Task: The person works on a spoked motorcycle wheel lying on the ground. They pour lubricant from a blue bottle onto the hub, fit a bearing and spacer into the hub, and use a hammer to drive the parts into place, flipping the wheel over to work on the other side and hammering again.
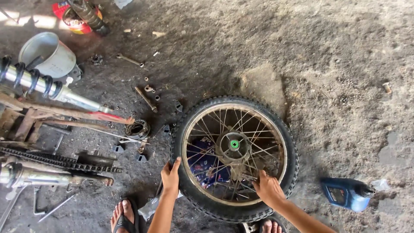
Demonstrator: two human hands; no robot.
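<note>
On the dusty concrete floor (336,64) a spoked motorcycle wheel (234,157) lay flat, its knobby tyre circling a rusty rim and a hub with a green centre. To its left rested a dismantled motorcycle rear end (47,129), with a coiled shock absorber (47,86) and a drive chain (60,160). A grey metal bucket (48,54) lay tipped on its side near the top left; I could not tell what it held. A blue oil bottle (347,194) lay on its side just right of the wheel, contents hidden. The left hand (170,177) gripped the tyre's left edge, fingers curled over the tread. The right hand (268,188) pressed on the rim's lower right, fingers spread among the spokes. A spanner (129,60) and loose bolts (148,88) lay scattered beyond.
</note>
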